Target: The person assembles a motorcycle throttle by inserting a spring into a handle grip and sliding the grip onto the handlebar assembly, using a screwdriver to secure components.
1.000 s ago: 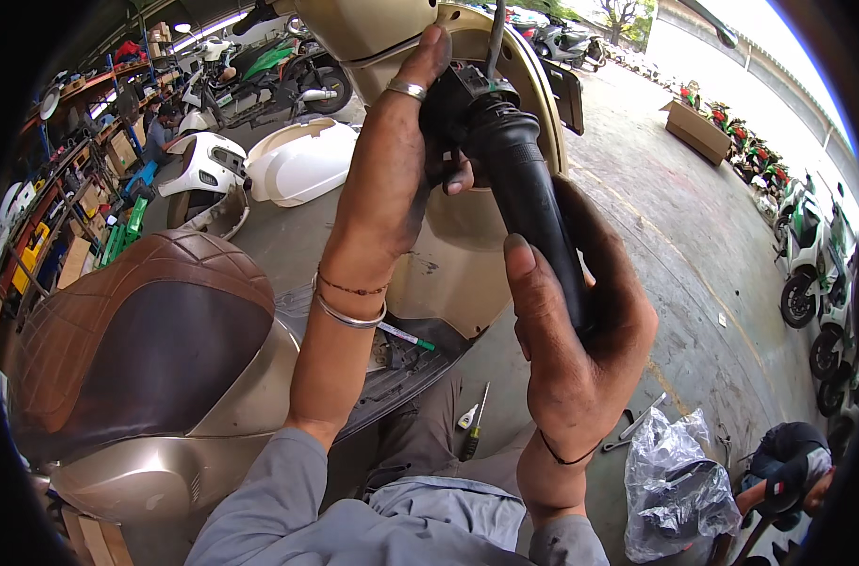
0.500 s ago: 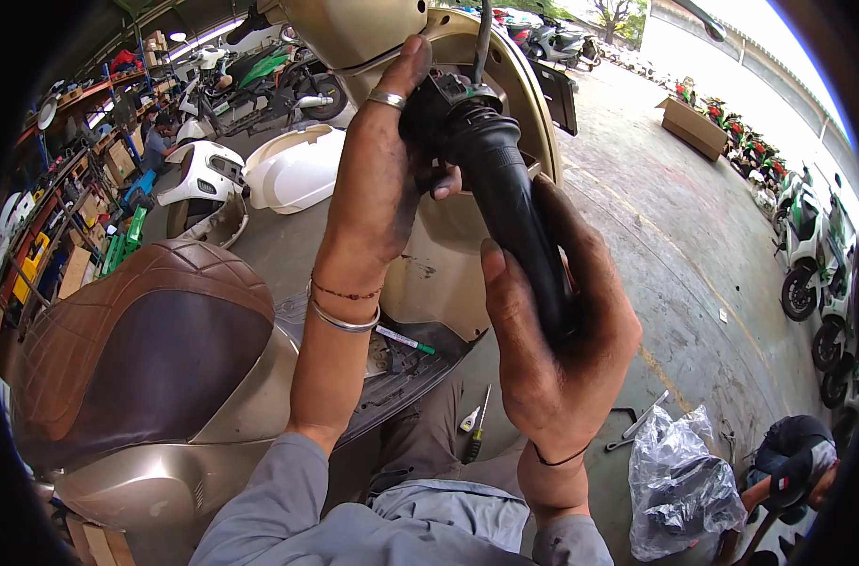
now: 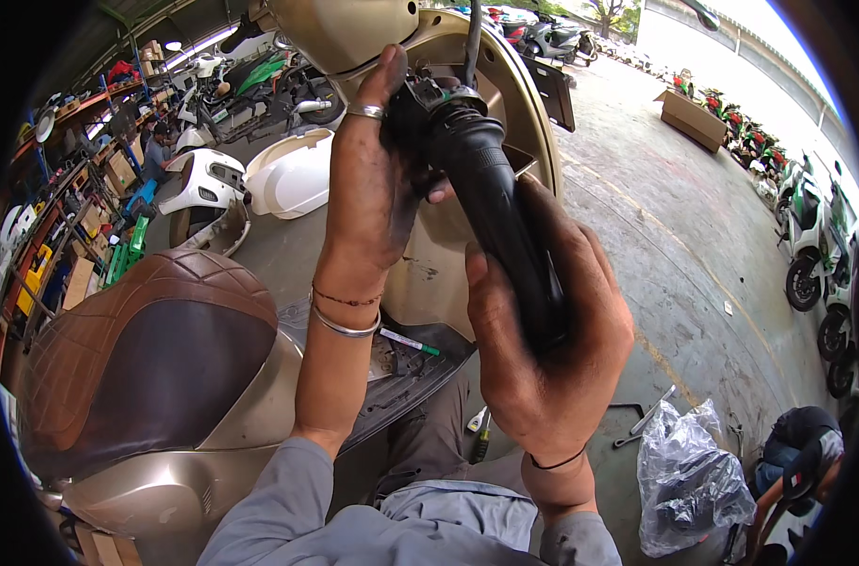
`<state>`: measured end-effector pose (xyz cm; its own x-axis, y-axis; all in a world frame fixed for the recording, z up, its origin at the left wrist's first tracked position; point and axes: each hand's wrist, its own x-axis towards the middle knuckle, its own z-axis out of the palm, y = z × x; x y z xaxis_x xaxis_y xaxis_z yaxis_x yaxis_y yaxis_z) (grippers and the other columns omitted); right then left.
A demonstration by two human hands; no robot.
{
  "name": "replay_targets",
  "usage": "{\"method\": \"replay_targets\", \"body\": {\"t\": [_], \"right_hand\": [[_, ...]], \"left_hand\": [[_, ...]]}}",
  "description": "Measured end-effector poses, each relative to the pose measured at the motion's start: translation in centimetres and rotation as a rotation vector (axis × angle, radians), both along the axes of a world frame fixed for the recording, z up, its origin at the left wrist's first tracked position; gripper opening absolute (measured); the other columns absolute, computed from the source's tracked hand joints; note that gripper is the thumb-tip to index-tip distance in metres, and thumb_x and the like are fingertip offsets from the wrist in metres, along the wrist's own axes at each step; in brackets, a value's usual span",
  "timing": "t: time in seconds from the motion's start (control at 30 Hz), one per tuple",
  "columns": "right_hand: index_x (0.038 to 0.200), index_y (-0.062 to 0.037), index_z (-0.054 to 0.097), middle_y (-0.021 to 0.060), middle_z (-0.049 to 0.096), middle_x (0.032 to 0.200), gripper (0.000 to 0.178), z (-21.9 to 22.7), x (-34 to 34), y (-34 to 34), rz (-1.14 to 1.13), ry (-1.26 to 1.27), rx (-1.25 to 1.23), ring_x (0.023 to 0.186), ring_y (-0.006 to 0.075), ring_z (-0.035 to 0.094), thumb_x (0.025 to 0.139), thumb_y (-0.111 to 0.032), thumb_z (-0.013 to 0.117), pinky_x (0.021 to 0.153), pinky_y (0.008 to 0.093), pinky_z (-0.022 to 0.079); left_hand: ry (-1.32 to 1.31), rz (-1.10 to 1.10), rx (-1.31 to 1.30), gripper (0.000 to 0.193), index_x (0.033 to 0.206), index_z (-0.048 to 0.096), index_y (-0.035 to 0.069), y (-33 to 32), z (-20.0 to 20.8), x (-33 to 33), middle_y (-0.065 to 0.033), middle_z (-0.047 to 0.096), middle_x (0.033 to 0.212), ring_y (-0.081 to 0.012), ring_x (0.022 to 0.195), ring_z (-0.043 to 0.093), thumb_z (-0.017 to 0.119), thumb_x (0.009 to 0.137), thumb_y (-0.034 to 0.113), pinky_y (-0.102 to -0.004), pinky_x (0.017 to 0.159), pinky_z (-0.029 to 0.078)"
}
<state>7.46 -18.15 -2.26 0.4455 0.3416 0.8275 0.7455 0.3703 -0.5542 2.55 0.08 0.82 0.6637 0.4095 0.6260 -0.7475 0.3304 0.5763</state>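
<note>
A black rubber handlebar grip [image 3: 491, 189] slants down toward me in front of a gold scooter. Its far end meets a black switch housing [image 3: 428, 106], from which a dark cable [image 3: 473, 47] runs upward. My left hand [image 3: 365, 193], smudged dark, clasps the housing from the left, thumb along its upper side and fingertips showing beneath. My right hand [image 3: 566, 368] is closed round the grip's near end, thumb on the left and fingers on the right. The palm hides part of that end.
The scooter's brown seat [image 3: 156, 330] is at left, and a green-capped marker [image 3: 411, 341] lies on its footboard. A screwdriver [image 3: 483, 443], wrench [image 3: 648, 415] and plastic-wrapped part [image 3: 693, 486] lie on the floor. Another person [image 3: 802, 448] is at lower right. Parked scooters [image 3: 807, 255] line the right.
Both hands and the grip have shifted slightly left in view, the right hand also a little lower. Each hand keeps its hold. The surroundings shift slightly too.
</note>
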Motion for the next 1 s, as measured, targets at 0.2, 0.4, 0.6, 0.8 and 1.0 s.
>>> {"method": "replay_targets", "body": {"t": [0.2, 0.4, 0.6, 0.8, 1.0], "right_hand": [[0.124, 0.0051, 0.061, 0.0178, 0.066, 0.101, 0.046, -0.5, 0.2, 0.1, -0.024, -0.028, -0.004, 0.091, 0.0226, 0.067, 0.080, -0.005, 0.069, 0.082, 0.0306, 0.050], [0.127, 0.0026, 0.059, 0.0199, 0.063, 0.107, 0.049, -0.7, 0.5, 0.3, -0.041, -0.090, -0.016, 0.092, 0.0306, 0.067, 0.079, -0.001, 0.068, 0.082, 0.0358, 0.052], [0.127, 0.0015, 0.060, 0.0198, 0.063, 0.110, 0.048, -0.9, 0.7, 0.4, -0.052, -0.141, 0.009, 0.096, 0.0328, 0.067, 0.079, 0.000, 0.068, 0.083, 0.0375, 0.052], [0.127, 0.0005, 0.061, 0.0193, 0.063, 0.111, 0.049, -1.7, 1.5, 1.1, -0.105, -0.181, 0.034, 0.096, 0.0323, 0.067, 0.078, 0.002, 0.068, 0.082, 0.0375, 0.053], [0.129, -0.0044, 0.061, 0.0184, 0.062, 0.112, 0.058, -1.9, 1.3, 1.5, -0.187, -0.282, 0.078, 0.092, 0.0334, 0.068, 0.073, 0.009, 0.064, 0.075, 0.0385, 0.055]], "left_hand": [[0.148, 0.409, 0.031, 0.042, 0.106, 0.060, 0.010, -2.7, 0.8, 0.7, -0.0024, 0.067, 0.081, -0.0093, 0.066, 0.064, 0.040, 0.102, 0.048, -0.0213, 0.043, 0.038], [0.183, 0.445, 0.048, 0.042, 0.104, 0.061, 0.010, -2.9, 0.9, 0.4, -0.0014, 0.066, 0.080, -0.0082, 0.062, 0.060, 0.044, 0.101, 0.048, -0.0210, 0.043, 0.036], [0.101, 0.348, 0.041, 0.052, 0.117, 0.059, -0.004, -1.7, 0.2, 0.4, -0.0148, 0.069, 0.096, -0.0225, 0.079, 0.070, 0.043, 0.102, 0.043, -0.0329, 0.068, 0.059], [0.191, 0.400, 0.110, 0.054, 0.115, 0.061, -0.001, -1.8, 0.1, 0.5, -0.0107, 0.070, 0.089, -0.0175, 0.072, 0.070, 0.042, 0.101, 0.048, -0.0247, 0.051, 0.051], [0.186, 0.415, 0.085, 0.054, 0.114, 0.062, 0.000, -1.9, 0.0, 0.1, -0.0092, 0.070, 0.087, -0.0151, 0.071, 0.069, 0.042, 0.101, 0.049, -0.0224, 0.044, 0.043]]}}
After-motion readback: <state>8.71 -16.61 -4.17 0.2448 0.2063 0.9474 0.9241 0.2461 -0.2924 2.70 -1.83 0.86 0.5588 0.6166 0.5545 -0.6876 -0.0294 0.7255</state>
